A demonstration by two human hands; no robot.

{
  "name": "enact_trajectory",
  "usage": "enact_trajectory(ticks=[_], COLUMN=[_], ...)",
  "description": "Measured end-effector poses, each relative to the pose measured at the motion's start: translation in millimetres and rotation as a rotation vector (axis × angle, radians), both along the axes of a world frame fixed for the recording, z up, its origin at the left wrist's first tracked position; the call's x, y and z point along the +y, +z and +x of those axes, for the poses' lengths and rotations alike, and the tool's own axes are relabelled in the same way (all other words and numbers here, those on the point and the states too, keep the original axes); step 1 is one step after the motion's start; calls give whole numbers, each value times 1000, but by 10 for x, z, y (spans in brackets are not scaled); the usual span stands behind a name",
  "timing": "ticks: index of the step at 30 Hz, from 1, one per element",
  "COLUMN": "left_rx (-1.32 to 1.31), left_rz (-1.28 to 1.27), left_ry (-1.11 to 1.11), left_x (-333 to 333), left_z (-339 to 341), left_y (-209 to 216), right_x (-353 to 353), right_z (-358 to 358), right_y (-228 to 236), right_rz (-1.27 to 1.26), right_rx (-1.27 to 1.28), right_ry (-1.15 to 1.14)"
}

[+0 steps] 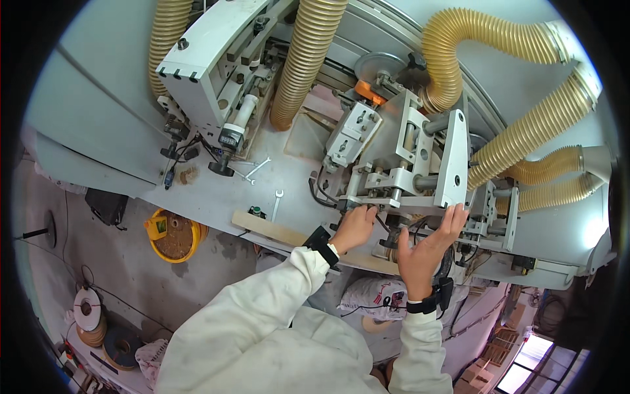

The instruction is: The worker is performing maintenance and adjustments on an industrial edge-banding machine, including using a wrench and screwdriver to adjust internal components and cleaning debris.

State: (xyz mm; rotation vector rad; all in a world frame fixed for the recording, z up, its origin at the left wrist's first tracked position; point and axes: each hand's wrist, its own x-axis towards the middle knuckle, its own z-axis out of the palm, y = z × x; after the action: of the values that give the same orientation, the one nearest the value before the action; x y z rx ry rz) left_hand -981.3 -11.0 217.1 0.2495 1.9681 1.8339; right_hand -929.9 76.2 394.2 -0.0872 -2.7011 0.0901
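Observation:
My left hand (355, 228) is at the front lower edge of a white-and-grey machine unit (394, 178). Its fingers are curled in against a dark fitting there, and what they grip is hidden. My right hand (430, 253) is spread, its fingertips resting on the lower end of the unit's white end plate (453, 161) and its thumb pointing up. Between the two hands sits a black knob (392, 238), with dark cables beside it. Both my wrists wear black straps, and white sleeves cover my arms.
Open-end wrenches (278, 205) lie on the grey machine bed (216, 203), left of a wooden strip (272, 228). Ribbed yellow hoses (308, 62) rise around the unit. Another machine head with a counter dial (231, 138) stands left. A yellow bucket (195, 240) is on the floor.

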Motion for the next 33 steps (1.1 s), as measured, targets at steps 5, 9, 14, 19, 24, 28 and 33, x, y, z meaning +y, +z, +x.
enact_trajectory(ticks=[5,9,14,19,24,28,33], left_rx=[-126,-117,-106,-68,-9,-35,-5], left_rz=[2,1,9,10,-89,-141,-225], left_ry=[6,25,17,40,127,420,430], left_x=[34,64,44,-8,-290,-748,-1001], left_z=[-5,1,3,9,-169,-762,-1641], left_y=[-54,-66,-33,-15,94,-213,-1117], right_x=[11,12,6,-32,-61,-32,110], right_z=[-26,-28,-25,-27,-45,-98,-369], right_y=[-13,-25,-19,1,108,289,489], right_rz=[-9,-10,-15,-29,-22,-34,-35], right_rx=[7,5,8,4,15,40,46], right_ry=[11,4,-5,-4,-27,-91,-129])
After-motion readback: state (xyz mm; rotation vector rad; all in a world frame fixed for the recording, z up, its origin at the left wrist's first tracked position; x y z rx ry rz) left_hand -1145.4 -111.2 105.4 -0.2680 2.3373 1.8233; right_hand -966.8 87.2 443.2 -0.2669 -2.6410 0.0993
